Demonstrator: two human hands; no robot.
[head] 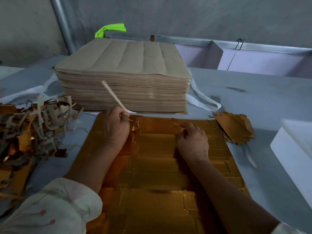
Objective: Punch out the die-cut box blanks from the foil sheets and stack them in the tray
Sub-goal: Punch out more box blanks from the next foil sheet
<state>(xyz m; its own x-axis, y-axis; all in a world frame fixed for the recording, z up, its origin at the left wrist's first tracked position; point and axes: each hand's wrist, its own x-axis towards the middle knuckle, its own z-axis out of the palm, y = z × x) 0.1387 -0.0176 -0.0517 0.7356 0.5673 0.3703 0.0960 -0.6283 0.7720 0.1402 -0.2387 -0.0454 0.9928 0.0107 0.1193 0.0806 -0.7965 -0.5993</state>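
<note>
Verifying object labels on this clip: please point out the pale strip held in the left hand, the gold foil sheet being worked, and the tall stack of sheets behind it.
pale strip (113,95), head view, middle of its free length.
gold foil sheet (160,166), head view, bare surface between the forearms.
stack of sheets (143,95), head view, its front edge face.

We are facing a grey table (236,102) carrying 1 gold foil sheet (157,157) centrally, a stack of brown sheets (125,78) at 12 o'clock, scrap strips (25,132) at 9, punched blanks (236,129) at 2 and a white box (295,149) at 3.
</note>
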